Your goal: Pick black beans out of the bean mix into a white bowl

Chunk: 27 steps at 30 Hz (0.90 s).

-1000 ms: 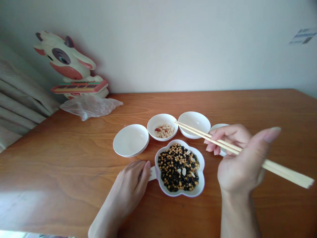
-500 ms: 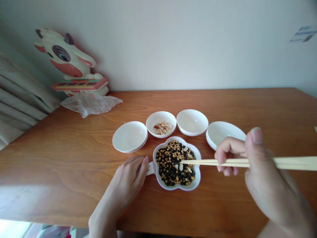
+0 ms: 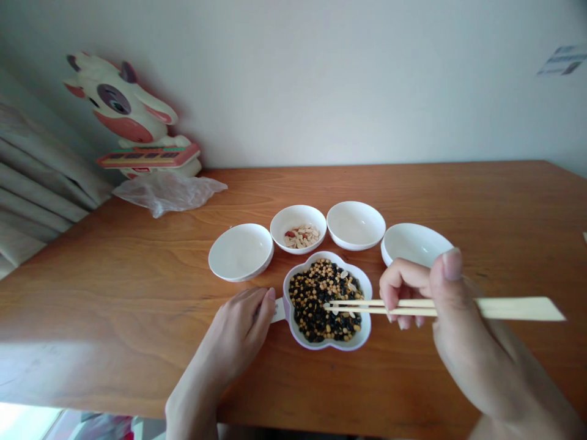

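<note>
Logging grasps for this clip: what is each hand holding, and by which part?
The right hand holds a pair of chopsticks around mid-length, tips over the flower-shaped bowl. The left hand grips that bowl's small side tab.

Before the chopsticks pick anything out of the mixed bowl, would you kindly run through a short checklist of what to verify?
1. Right hand grips the chopsticks: ok.
2. Chopstick tips over the flower-shaped bowl of mixed beans: ok.
3. Left hand steadies the bowl's handle tab: ok.
4. Piece caught between the tips: cannot tell.
5. Bowl with peanuts within view behind: ok.
6. Three empty white bowls, such as the rightmost, unobstructed: ok.
</note>
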Each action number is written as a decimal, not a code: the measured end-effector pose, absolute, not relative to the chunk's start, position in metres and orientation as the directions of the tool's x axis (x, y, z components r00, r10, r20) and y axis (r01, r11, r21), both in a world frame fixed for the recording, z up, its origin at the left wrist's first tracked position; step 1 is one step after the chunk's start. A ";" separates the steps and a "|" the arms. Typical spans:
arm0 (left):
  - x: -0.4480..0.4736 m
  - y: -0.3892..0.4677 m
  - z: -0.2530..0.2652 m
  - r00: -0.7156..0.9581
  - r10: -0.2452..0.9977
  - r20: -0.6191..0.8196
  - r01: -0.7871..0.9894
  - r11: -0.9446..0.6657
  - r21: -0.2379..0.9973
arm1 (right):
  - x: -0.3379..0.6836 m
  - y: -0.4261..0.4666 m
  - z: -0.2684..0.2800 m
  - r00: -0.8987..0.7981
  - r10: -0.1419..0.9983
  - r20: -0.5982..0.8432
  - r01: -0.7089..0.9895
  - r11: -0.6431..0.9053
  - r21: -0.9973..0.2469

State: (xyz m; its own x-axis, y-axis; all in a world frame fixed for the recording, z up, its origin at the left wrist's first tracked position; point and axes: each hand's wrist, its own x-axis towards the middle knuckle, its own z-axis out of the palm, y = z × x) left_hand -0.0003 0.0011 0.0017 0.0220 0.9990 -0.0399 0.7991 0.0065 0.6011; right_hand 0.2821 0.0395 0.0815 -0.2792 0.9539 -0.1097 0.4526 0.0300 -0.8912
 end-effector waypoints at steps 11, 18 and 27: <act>0.002 0.001 0.006 0.020 1.000 -0.024 0.798 -0.001 0.602 | 0.277 0.041 0.074 -0.271 0.962 0.030 0.402 0.142 -0.904; 0.002 0.001 0.005 0.013 0.999 -0.041 0.794 0.015 0.607 | 0.279 0.042 0.073 -0.255 0.965 0.058 0.403 0.160 -0.901; 0.002 0.002 0.005 0.015 0.999 -0.047 0.788 0.017 0.615 | 0.280 0.042 0.065 -0.300 0.953 -0.049 0.387 0.075 -0.919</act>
